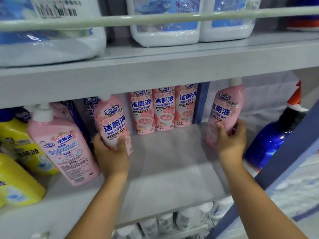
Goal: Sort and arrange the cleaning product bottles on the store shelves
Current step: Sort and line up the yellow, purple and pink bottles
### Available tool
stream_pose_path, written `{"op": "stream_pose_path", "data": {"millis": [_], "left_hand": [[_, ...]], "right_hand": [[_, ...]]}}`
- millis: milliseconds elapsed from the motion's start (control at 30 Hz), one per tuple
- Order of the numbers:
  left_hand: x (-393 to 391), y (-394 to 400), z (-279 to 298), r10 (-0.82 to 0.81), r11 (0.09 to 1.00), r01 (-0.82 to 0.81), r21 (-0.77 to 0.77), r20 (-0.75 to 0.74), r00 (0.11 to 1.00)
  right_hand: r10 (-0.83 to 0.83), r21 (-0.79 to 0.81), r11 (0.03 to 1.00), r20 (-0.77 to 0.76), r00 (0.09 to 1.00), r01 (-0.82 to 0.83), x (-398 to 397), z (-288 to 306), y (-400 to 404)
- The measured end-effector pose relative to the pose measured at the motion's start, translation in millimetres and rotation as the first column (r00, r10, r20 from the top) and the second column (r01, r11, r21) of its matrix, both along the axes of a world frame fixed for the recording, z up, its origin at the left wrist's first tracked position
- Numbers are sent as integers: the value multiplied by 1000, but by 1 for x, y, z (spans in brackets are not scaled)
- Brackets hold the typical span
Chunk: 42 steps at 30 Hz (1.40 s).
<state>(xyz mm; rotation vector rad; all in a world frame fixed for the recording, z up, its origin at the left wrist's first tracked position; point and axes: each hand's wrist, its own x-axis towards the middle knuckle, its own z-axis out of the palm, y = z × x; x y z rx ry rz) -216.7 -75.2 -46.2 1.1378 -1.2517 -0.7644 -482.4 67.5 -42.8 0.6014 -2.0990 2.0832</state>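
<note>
My left hand (110,152) grips the lower part of a pink toilet-cleaner bottle (112,121), tilted, at the left of the middle shelf (164,169). My right hand (231,138) holds a second pink bottle (226,111) at the right of the same shelf; its white cap reaches the shelf above. Three matching pink bottles (164,109) stand upright in a row at the back between my hands. A further pink bottle (63,145) with its back label showing leans at the left.
Yellow bottles (19,173) crowd the shelf's left end. A dark blue bottle (274,138) with a red-and-white cap leans by the blue upright post (283,161) at the right. Large white jugs (165,23) fill the upper shelf. White bottles (164,223) stand on the shelf below.
</note>
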Motion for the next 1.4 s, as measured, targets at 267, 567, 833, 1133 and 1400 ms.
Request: {"op": "stream_pose_path", "data": {"millis": [267, 567, 833, 1133, 1400], "left_hand": [[-42, 7, -1, -437, 898, 430, 91, 95, 894], [-92, -10, 7, -563, 826, 547, 137, 134, 816], [-109, -22, -1, -545, 838, 529, 138, 142, 826], [-117, -32, -6, -558, 829, 530, 179, 219, 800], [-118, -31, 7, -454, 890, 449, 85, 277, 847]], "right_hand": [[473, 102, 870, 102, 875, -482, 6, 3, -21], [458, 35, 886, 86, 885, -462, 8, 0, -54], [496, 53, 862, 107, 862, -503, -8, 4, -60], [537, -89, 843, 76, 840, -531, 4, 4, -69], [388, 15, 921, 3, 922, -388, -2, 22, -86]]}}
